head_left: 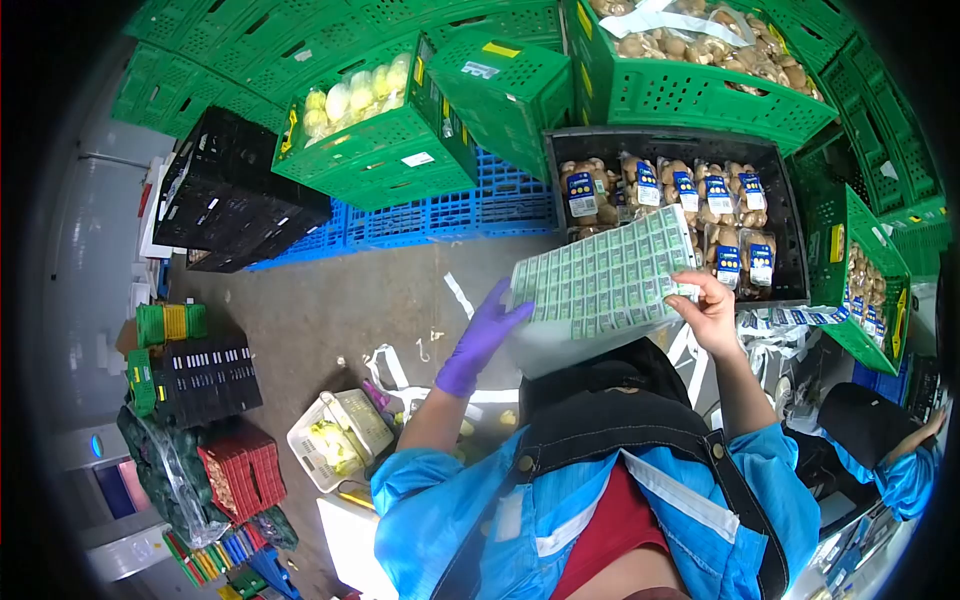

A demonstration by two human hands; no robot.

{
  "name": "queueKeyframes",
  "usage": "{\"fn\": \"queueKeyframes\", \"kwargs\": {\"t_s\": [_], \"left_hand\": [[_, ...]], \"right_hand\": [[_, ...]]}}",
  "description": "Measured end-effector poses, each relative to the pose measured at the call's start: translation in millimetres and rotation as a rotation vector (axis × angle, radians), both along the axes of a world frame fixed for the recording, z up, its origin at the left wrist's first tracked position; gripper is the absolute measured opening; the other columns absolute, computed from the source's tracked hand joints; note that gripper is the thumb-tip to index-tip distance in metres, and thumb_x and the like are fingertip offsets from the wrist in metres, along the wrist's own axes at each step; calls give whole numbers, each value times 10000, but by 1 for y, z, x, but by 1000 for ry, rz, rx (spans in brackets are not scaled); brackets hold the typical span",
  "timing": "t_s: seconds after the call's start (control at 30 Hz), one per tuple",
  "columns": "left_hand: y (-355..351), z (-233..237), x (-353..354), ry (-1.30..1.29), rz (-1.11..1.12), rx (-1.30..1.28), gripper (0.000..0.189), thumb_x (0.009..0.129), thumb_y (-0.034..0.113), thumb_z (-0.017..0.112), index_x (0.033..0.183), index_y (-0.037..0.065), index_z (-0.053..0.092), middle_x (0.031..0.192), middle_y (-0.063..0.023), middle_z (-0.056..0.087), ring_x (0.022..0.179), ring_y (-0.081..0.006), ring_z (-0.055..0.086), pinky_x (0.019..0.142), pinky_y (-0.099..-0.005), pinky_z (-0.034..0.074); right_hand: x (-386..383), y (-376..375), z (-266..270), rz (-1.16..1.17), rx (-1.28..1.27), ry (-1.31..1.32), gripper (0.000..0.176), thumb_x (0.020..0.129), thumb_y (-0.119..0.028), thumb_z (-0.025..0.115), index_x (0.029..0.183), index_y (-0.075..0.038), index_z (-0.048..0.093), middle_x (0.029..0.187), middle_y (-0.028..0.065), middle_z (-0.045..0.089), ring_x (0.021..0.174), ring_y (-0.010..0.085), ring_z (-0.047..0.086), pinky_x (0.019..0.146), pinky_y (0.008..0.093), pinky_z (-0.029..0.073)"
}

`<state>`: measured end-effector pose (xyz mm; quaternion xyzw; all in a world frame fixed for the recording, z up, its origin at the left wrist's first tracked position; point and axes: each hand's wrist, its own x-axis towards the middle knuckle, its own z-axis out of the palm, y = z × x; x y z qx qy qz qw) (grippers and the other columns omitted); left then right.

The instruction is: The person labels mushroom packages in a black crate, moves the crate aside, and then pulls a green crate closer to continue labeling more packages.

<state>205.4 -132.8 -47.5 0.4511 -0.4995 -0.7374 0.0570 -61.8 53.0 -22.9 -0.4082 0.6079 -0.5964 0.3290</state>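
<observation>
A sheet of small green-and-white printed labels (605, 275) is held up in front of my body, tilted, with a pale white face below its printed rows. My left hand (485, 338), in a purple glove, grips its left edge, thumb on the printed side. At the right edge my bare right hand (708, 312) pinches it between thumb and fingers. Beyond the sheet stands a black crate (797, 215) with several bagged mushroom packs (715, 195) carrying blue-and-white labels. The sheet overlaps the crate's near left corner in this view.
Green crates with pale vegetables (365, 95) and loose mushrooms (700, 45) stand at the back, near a blue pallet (420, 215). A white basket (370, 415) sits on the floor among paper strips. At the far right works another person (895, 460).
</observation>
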Motion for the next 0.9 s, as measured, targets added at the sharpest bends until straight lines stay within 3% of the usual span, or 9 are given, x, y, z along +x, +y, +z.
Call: {"fn": "queueKeyframes", "kwargs": {"t_s": [0.13, 0.2, 0.47, 0.57, 0.63, 0.67, 0.7, 0.77, 0.9], "left_hand": [[1, -5, 9, 332, 70, -70, 684, 797, 32, 594, 1387, 37, 248, 1345, -111, 401, 1224, -192, 400, 999, -319, 332], [0, 0, 7, 475, 239, -322, 702, 765, -71, 549, 1389, 46, 251, 1355, -86, 394, 1217, -182, 409, 993, -310, 344], [-6, 9, 12, 443, 309, -326, 744, 729, -138, 553, 1387, 48, 260, 1353, -109, 389, 1156, -162, 461, 980, -299, 359], [-9, 4, 12, 241, 286, -350, 757, 729, 30, 677, 1379, 71, 291, 1262, -143, 479, 1123, -195, 492, 931, -319, 400], [-4, 18, 1, -263, 45, -1375, 819, 659, 220, 767, 1353, 98, 348, 1376, -199, 309, 1266, -292, 326, 1023, -408, 287], [-3, 19, -5, -146, -117, -1274, 896, 584, 352, 799, 1340, 125, 376, 1434, -203, 156, 1314, -363, 176, 1065, -460, 171], [2, 26, -16, -146, -119, -1272, 896, 584, 352, 799, 1340, 125, 376, 1434, -203, 156, 1314, -363, 176, 1065, -460, 171], [10, 42, -42, -106, -520, -1310, 851, 611, 331, 787, 1335, 146, 381, 1400, -160, 279, 1281, -336, 265, 1069, -468, 155], [-3, 14, -54, 85, -670, -1275, 668, 645, 261, 771, 1243, 143, 498, 1242, -125, 496, 1173, -300, 438, 1016, -430, 292]], "right_hand": [[-1, 1, -8, -91, -6, 16, 264, 752, 78, 632, 1000, -2, 593, 984, 63, 614, 879, 84, 563, 747, 206, 461], [-3, 2, -15, -83, 32, -139, 257, 749, 77, 633, 991, 2, 592, 962, 66, 626, 851, 85, 574, 741, 212, 465], [-3, -3, -3, 44, 246, -356, 208, 722, 83, 649, 910, 13, 590, 851, 65, 655, 779, 75, 598, 688, 216, 479], [-1, 0, -8, 49, 314, -156, 143, 725, 74, 653, 842, 9, 603, 800, 44, 645, 738, 72, 598, 633, 222, 483], [2, -1, -8, 3, 298, -115, 98, 713, 34, 682, 775, -4, 617, 754, 15, 632, 669, 50, 573, 572, 219, 467], [2, -1, -8, 18, 303, 21, 96, 698, 16, 698, 751, -11, 622, 736, 12, 626, 647, 47, 556, 560, 217, 452], [3, -1, -7, 35, 309, 157, 98, 684, -1, 713, 726, -18, 626, 718, 9, 621, 626, 43, 539, 549, 214, 438], [7, -4, 3, 45, 245, 199, 105, 672, -32, 725, 719, -28, 631, 698, 24, 607, 614, 72, 533, 553, 222, 422], [3, -9, 15, 97, 34, 487, 81, 693, -29, 705, 728, -22, 632, 697, 48, 597, 642, 130, 560, 593, 251, 437]]}}
